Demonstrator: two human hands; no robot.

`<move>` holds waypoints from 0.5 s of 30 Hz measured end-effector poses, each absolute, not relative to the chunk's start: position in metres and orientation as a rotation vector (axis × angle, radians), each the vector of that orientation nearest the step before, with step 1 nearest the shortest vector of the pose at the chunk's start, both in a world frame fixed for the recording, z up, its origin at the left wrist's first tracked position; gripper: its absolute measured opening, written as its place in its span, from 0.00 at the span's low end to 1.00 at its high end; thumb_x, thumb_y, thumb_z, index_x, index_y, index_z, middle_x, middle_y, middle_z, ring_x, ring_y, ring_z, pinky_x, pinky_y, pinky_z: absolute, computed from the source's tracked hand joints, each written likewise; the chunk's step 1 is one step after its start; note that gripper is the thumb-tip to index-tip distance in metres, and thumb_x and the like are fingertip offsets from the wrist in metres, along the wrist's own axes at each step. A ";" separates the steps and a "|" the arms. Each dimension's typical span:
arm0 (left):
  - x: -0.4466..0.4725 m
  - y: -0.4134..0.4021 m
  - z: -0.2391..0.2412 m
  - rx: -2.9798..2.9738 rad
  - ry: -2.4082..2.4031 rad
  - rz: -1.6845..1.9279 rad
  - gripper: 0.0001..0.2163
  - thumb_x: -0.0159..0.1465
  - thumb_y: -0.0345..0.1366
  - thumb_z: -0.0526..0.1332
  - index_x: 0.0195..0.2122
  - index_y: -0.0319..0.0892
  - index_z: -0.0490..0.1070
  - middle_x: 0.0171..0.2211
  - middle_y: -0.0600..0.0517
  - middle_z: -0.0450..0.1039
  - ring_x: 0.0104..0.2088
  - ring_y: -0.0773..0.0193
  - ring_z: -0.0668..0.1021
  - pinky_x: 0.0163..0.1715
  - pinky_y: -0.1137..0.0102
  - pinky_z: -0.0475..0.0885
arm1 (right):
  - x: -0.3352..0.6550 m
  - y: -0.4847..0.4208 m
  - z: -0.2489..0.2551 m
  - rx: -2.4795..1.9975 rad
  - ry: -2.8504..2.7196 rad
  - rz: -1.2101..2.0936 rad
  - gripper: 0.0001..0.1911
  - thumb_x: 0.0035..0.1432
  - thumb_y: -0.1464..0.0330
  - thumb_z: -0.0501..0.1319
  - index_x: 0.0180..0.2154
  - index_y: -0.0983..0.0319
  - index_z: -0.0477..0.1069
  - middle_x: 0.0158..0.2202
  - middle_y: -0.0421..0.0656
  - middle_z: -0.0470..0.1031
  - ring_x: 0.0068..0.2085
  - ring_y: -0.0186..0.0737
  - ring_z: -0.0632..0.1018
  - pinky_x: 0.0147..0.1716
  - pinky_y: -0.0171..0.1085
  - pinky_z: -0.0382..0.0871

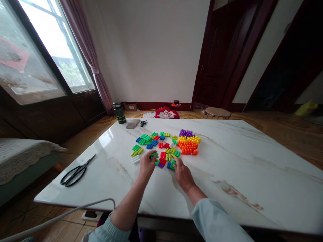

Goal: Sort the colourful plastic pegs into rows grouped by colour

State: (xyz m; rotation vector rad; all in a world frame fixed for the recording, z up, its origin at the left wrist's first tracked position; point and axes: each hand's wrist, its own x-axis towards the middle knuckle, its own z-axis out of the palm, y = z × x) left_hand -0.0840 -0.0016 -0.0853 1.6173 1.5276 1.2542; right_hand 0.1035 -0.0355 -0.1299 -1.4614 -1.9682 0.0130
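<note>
Small, glossy plastic pieces shaped like short rounded sticks cover the middle of the table. My left hand point(147, 165) is closed with its fingertips on a green piece point(154, 155) at the near left of the pile. On the near right, the fingers of my right hand point(184, 174) pinch another green piece point(173, 164), right beside a blue piece point(169, 165). Between the hands lie red pieces point(163, 156) and a purple one point(160, 165). White pieces point(136, 159) sit left of my left hand. Orange pieces point(188, 148), yellow pieces point(194, 138) and purple pieces point(186, 133) form tight rows at the right.
Black-handled scissors point(75, 173) lie on the white marbled table point(239, 161) at the left. A camouflage flask point(119, 113) and a small black tool point(143, 123) are at the far edge. A pale cable point(75, 208) crosses the front left. A round stool point(217, 112) stands beyond.
</note>
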 end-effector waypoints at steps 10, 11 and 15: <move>-0.092 0.020 -0.087 1.923 1.503 1.240 0.26 0.56 0.26 0.58 0.57 0.46 0.67 0.55 0.48 0.71 0.52 0.58 0.75 0.51 0.61 0.72 | 0.104 -0.032 -0.136 -1.369 -1.878 0.003 0.15 0.64 0.74 0.47 0.52 0.62 0.60 0.43 0.48 0.72 0.42 0.42 0.78 0.38 0.39 0.72; -0.095 0.016 -0.091 2.005 1.527 1.235 0.24 0.58 0.27 0.58 0.57 0.46 0.68 0.55 0.47 0.70 0.53 0.57 0.74 0.54 0.60 0.70 | 0.104 -0.031 -0.138 -1.357 -1.856 0.013 0.16 0.64 0.75 0.46 0.52 0.62 0.59 0.44 0.49 0.71 0.43 0.42 0.77 0.39 0.39 0.73; -0.111 -0.008 -0.105 2.256 1.607 1.056 0.17 0.61 0.35 0.59 0.53 0.47 0.71 0.52 0.47 0.72 0.55 0.53 0.71 0.56 0.56 0.67 | 0.104 -0.026 -0.140 -1.388 -1.783 -0.004 0.20 0.62 0.78 0.44 0.54 0.62 0.58 0.45 0.49 0.70 0.46 0.43 0.76 0.44 0.43 0.73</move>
